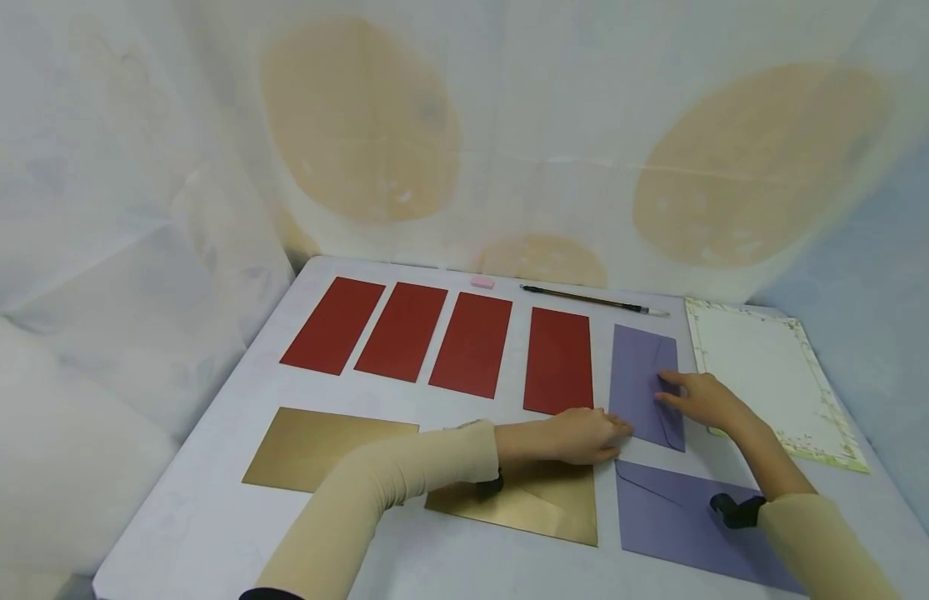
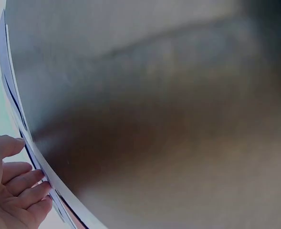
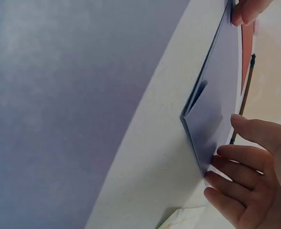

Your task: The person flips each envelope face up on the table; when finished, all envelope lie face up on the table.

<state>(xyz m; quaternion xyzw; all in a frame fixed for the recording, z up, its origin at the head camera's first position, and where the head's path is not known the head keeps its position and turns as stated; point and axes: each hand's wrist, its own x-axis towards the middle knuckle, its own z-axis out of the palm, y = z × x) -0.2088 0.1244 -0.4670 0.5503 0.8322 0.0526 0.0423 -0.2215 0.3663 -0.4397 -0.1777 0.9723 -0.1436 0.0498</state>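
Note:
A purple envelope stands lengthwise at the right of the table, its flap seam along the right side. My left hand touches its lower left edge, fingers loosely bent. Over its right edge, my right hand rests with relaxed fingers, the thumb apart from them. In the right wrist view, the right fingertips meet the envelope at its edge, and left fingertips show at the top. A second purple envelope lies crosswise below, partly under the right forearm.
Several red envelopes line up to the left. Two gold envelopes lie nearer, one at left, another under the left forearm. A brush and pink eraser lie at the back; a floral-bordered sheet is at right.

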